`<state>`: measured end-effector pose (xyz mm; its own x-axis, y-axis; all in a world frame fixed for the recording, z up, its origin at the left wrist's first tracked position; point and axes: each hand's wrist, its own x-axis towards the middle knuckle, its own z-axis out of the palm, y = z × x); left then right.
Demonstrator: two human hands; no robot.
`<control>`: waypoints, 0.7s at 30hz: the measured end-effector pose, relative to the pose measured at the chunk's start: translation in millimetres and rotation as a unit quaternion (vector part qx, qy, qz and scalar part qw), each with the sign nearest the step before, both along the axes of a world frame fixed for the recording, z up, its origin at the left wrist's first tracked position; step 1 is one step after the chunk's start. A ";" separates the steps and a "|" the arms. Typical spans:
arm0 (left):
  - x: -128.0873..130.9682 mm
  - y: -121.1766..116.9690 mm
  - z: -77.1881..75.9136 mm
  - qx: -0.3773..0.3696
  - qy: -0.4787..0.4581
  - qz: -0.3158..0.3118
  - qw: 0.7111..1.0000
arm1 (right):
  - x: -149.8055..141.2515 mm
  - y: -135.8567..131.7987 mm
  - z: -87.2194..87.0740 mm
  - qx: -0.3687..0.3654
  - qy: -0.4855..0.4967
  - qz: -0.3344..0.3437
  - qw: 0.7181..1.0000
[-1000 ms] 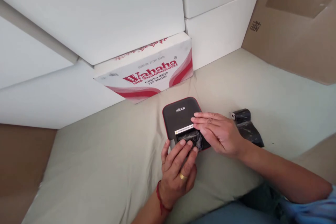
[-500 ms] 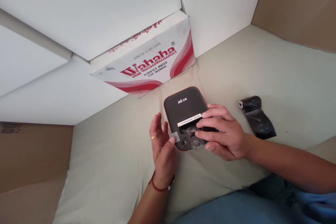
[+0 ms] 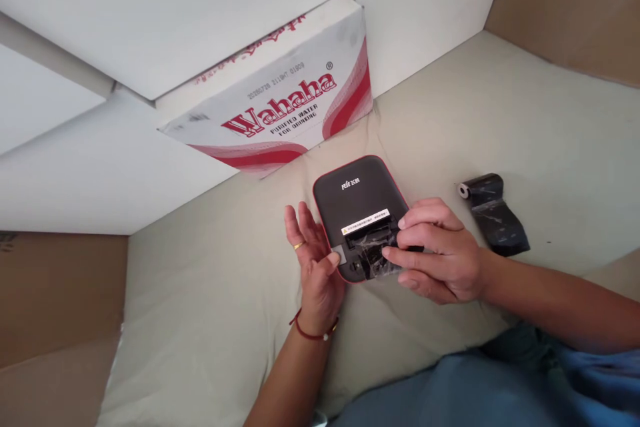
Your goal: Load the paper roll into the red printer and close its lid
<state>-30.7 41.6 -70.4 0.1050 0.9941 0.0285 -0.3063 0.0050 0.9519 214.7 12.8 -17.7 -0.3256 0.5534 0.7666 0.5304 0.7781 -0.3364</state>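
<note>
A flat black device (image 3: pixel 357 200) with a red rim, apparently a portable printer, lies on the cloth. A white warning strip crosses its top above a recessed slot. Shiny black film (image 3: pixel 373 250) lies over this slot and reaches the near edge. My left hand (image 3: pixel 320 263) is at the device's left side, thumb on a grey tab (image 3: pixel 339 254) and the other fingers stretched out beside the rim. On the film's right side, my right hand (image 3: pixel 440 250) has bent fingers and its thumb below; its grip on the film is partly hidden.
A roll of black film (image 3: pixel 483 188) lies to the right, its loose end (image 3: pixel 503 227) unrolled toward me. Behind the device stands a white and red Wahaha water carton (image 3: pixel 300 107) among white boxes (image 3: pixel 425 20). Brown cardboard (image 3: pixel 60 307) borders the left, and more cardboard (image 3: pixel 575 7) the far right.
My right hand has shifted right across the device, uncovering more of the slot and black film. My left thumb stays on the grey tab. The whole view has tilted slightly.
</note>
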 end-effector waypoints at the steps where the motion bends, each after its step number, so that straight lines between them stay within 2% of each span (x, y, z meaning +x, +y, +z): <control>1: 0.7 -0.1 -0.7 0.000 0.001 0.000 1.000 | -0.1 0.0 0.1 0.009 -0.008 0.000 1.000; 6: 3.9 0.3 -6.8 0.023 0.011 0.010 1.000 | -0.1 1.4 8.6 0.016 -0.026 0.028 0.999; 9: 6.4 0.9 -9.4 0.035 0.004 0.020 0.999 | 0.8 9.5 30.5 -0.083 0.005 0.046 0.995; 11: 7.8 1.2 -10.2 0.042 -0.006 0.020 0.999 | 0.6 21.2 50.7 -0.185 0.002 0.014 0.983; 14: 7.9 1.4 -11.1 0.034 -0.028 0.033 0.998 | -5.1 46.7 77.4 -0.298 -0.131 -0.058 0.944; 16: 6.5 1.9 -11.9 0.012 -0.034 0.047 0.998 | -14.2 64.5 87.0 -0.343 -0.263 -0.090 0.897; 19: 3.6 3.1 -12.7 -0.018 -0.028 0.053 0.998 | -31.5 84.3 87.7 -0.371 -0.401 -0.129 0.827; 21: 2.6 3.8 -12.7 -0.023 -0.026 0.053 0.998 | -40.5 91.6 82.9 -0.354 -0.427 -0.132 0.821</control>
